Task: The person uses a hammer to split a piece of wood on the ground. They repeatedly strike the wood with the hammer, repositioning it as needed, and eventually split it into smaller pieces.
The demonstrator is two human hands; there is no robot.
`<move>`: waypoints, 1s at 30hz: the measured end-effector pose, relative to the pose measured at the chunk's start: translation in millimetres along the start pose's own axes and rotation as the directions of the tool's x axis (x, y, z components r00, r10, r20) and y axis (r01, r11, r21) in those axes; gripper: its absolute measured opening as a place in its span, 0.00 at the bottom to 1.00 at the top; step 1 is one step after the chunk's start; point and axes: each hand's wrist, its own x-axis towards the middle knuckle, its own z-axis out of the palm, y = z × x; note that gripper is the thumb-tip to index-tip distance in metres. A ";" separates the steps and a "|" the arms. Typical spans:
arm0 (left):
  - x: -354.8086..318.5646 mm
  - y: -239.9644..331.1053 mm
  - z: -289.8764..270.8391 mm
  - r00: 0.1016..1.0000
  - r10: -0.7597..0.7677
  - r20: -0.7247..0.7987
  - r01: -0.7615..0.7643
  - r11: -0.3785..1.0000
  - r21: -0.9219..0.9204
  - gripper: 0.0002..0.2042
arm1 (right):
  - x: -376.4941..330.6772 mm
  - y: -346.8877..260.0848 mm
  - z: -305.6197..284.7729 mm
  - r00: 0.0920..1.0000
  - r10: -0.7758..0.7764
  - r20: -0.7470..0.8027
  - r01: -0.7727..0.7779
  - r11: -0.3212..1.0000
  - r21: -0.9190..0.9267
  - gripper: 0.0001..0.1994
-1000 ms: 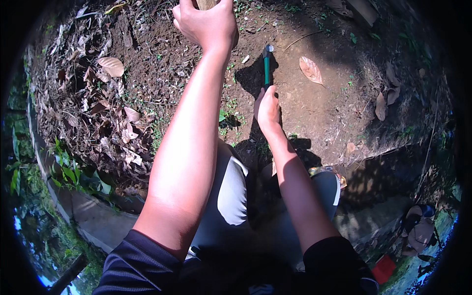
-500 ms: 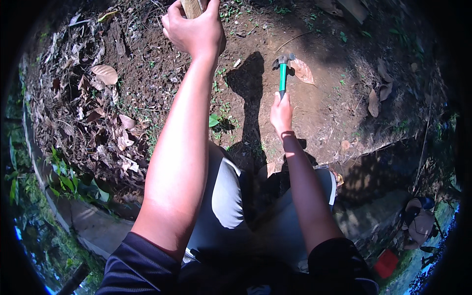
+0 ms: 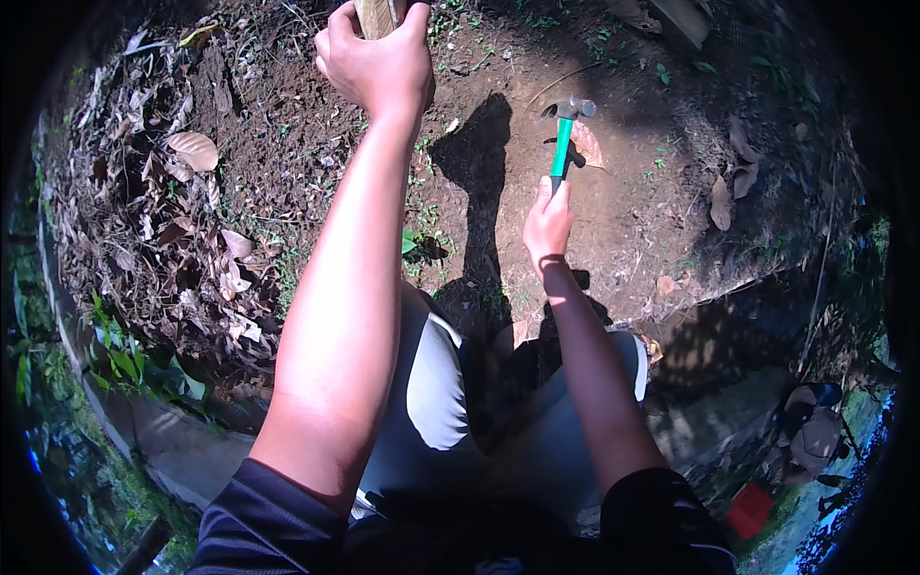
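Note:
At the top edge my left hand [image 3: 383, 62] is wrapped round the end of a piece of wood [image 3: 377, 17], whose upper part runs out of the picture. My right hand [image 3: 548, 222] grips a claw hammer [image 3: 563, 144] by its green and black handle. The dark metal head points away from me, above the bare soil and a dry brown leaf [image 3: 586, 146]. Hammer and wood are well apart. Both my forearms reach forward over my bent knees in light trousers.
Dry leaves [image 3: 195, 150] and twigs litter the soil on the left. A low concrete edging [image 3: 192, 446] curves along the near left. At the lower right are a bag-like brown and black thing [image 3: 813, 436] and a red object [image 3: 749, 510]. A board [image 3: 682, 21] lies at the far right.
The hammer head has tilted to the right and risen slightly, turning in my right hand. My left hand keeps its hold on the wood. The whole view has shifted a little.

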 end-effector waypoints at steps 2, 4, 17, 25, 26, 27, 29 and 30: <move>-4.0 2.0 0.1 0.999 -0.029 0.020 0.028 0.998 0.049 0.20 | 0.4 -8.0 -3.8 0.985 -0.050 -0.164 0.082 0.976 0.200 0.17; -7.6 1.3 5.6 0.999 0.037 -0.005 -0.036 0.992 0.123 0.20 | -6.5 22.0 9.7 0.997 -0.021 -0.071 0.020 1.000 -0.003 0.16; -3.1 -5.5 -3.1 0.984 -0.179 -0.014 0.168 0.893 0.418 0.30 | -4.7 48.7 -6.0 0.991 0.016 0.135 0.021 0.962 -0.274 0.17; -8.1 -1.9 3.5 0.993 -0.115 0.018 0.098 0.909 0.406 0.30 | -5.0 57.7 -18.4 0.997 0.050 0.052 -0.036 0.970 -0.241 0.16; -6.6 -2.0 3.2 0.995 -0.096 0.028 0.076 0.909 0.410 0.30 | -2.1 53.8 -20.1 0.999 0.015 0.032 -0.009 0.983 -0.185 0.16; -3.6 -2.3 3.8 0.996 -0.078 0.038 0.055 0.909 0.413 0.30 | 4.7 49.0 -21.5 1.000 -0.018 0.009 0.019 0.991 -0.130 0.16; -1.8 -3.1 1.4 0.998 -0.052 0.040 0.029 0.896 0.443 0.30 | 1.3 22.6 -34.0 0.993 -0.083 -0.080 0.088 0.995 0.052 0.17; -4.2 -3.2 -0.2 0.996 -0.069 0.048 0.040 0.893 0.448 0.30 | -1.9 29.6 -32.9 0.998 -0.047 -0.044 0.047 0.999 -0.012 0.17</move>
